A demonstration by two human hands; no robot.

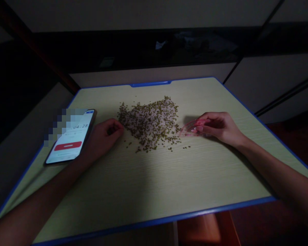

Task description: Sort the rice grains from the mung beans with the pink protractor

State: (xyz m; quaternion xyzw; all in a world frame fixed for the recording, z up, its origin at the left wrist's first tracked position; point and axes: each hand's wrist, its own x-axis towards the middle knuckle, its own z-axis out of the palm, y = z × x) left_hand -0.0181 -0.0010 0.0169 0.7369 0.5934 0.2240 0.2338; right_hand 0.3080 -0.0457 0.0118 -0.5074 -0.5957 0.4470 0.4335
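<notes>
The right hand (224, 127) pinches a pink protractor (188, 130) right of the grain pile (152, 121) on the table (174, 181). The left hand (104, 135), fingertips curled together, rests by the pile's left edge.

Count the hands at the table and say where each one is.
2: left hand beside the left edge of the grain heap; right hand to the heap's right, holding a see-through pink piece. No others show.

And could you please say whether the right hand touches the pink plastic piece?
Touching: the head view shows the right hand pinching the pink plastic piece.
</notes>
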